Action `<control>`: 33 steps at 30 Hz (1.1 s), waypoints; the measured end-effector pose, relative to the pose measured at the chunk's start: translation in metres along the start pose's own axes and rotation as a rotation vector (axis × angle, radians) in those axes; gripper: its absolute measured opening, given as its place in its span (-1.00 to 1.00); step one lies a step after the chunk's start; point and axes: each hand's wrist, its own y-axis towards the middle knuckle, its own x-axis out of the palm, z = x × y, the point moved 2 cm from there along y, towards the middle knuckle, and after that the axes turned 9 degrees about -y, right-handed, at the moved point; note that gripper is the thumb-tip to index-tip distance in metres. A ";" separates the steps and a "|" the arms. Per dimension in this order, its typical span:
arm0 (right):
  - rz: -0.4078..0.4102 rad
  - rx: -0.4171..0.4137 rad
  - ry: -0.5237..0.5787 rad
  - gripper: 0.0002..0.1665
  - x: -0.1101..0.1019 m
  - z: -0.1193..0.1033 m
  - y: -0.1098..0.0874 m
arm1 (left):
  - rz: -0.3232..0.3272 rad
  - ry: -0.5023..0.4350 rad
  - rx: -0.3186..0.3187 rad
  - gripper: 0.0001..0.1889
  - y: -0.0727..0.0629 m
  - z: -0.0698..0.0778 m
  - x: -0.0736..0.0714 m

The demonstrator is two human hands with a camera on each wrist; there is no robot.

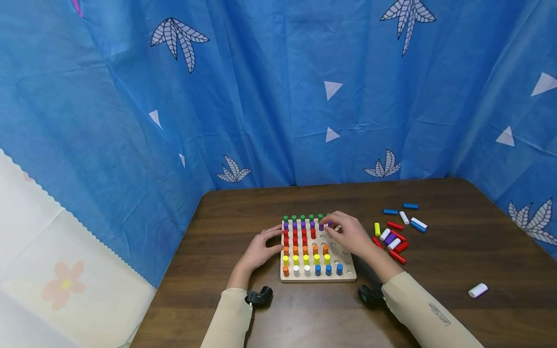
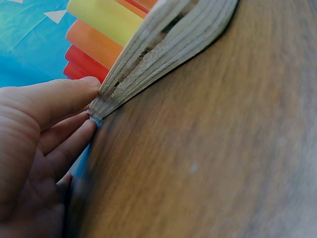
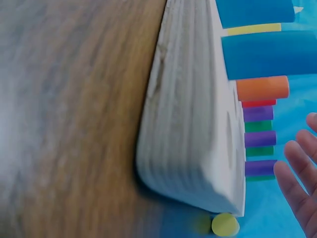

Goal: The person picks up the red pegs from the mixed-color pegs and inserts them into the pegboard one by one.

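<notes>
A wooden pegboard [image 1: 348, 279] bears rows of upright coloured pegs: green at the back, then purple, red, orange and yellow. Its front row mixes an orange peg [image 1: 285, 271], white pegs and blue pegs [image 1: 328, 269]. At the board's left edge rests my left hand [image 1: 257, 250]; in the left wrist view its thumb and fingertips touch the rim, fingers nearly straight. My right hand [image 1: 351, 235] reaches over the back right, fingertips right at the top of a purple peg [image 1: 321, 227]. Extended fingers [image 3: 292, 186] show beside the purple pegs in the right wrist view.
Loose red, white, blue, yellow and purple pegs lie scattered right of the board, among them a red peg [image 1: 397, 256]. Farther right lies a single white peg [image 1: 478, 290]. The brown table [image 1: 313, 314] backs onto a blue curtain [image 1: 270, 96].
</notes>
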 end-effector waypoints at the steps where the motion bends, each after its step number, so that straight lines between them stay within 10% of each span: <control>1: 0.003 -0.002 0.000 -0.74 -0.001 0.000 -0.001 | 0.000 0.000 -0.001 -0.49 0.000 0.000 0.000; 33: 0.056 0.009 -0.031 -0.74 -0.043 0.036 -0.040 | -0.001 -0.016 -0.017 -0.49 0.000 0.000 0.000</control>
